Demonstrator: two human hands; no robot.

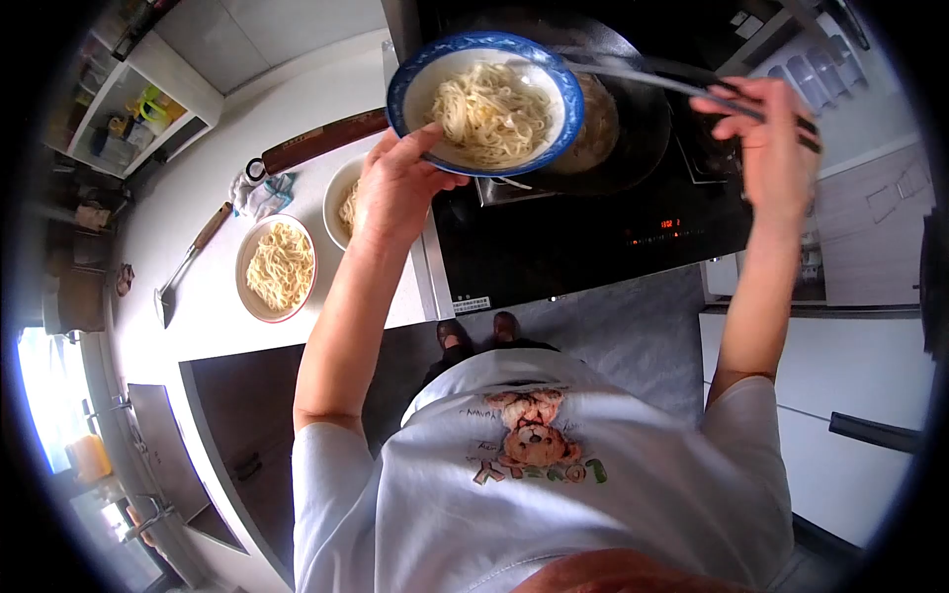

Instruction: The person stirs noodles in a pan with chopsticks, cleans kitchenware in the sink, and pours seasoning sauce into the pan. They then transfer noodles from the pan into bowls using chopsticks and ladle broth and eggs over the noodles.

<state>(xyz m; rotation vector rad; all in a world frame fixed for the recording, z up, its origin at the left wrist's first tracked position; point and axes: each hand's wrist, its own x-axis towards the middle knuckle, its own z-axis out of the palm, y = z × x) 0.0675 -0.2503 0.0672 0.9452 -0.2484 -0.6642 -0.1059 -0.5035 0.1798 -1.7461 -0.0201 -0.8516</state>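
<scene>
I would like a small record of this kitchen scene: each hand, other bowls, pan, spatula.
Left hand: holds the blue-rimmed bowl with noodles
Right hand: holds chopsticks pointing toward that bowl
Nearer bowl: noodles, on the white counter
Farther bowl: noodles, partly hidden by the left arm
Pan: over the black cooktop, partly hidden
Spatula: lying on the counter

Three bowls (397,97) (241,269) (332,203), two chopsticks (652,81), one wok (641,138), one spatula (196,247), one cloth (263,196)

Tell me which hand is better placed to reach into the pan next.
Probably the right hand: it holds the chopsticks, which extend over the pan. The left hand is occupied, gripping the blue-rimmed bowl by its edge.
</scene>
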